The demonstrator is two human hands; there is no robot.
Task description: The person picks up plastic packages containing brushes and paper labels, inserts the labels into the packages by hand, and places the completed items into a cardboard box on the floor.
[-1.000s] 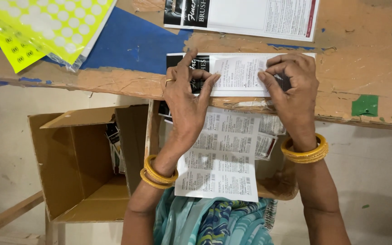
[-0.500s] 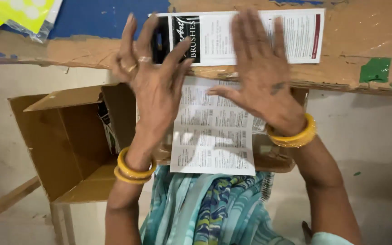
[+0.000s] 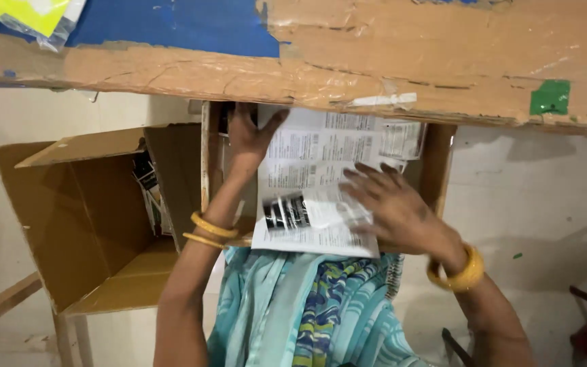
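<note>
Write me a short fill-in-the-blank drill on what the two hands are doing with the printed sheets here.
1. The right hand lies flat on a stack of printed ____.
2. The left hand reaches up under the edge of the worn ____ tabletop.
3. Each wrist wears bangles of a ____ colour.
4. To the left of the left arm stands an open ____ box.

Missing words: sheets; cardboard-covered; yellow; cardboard
</note>
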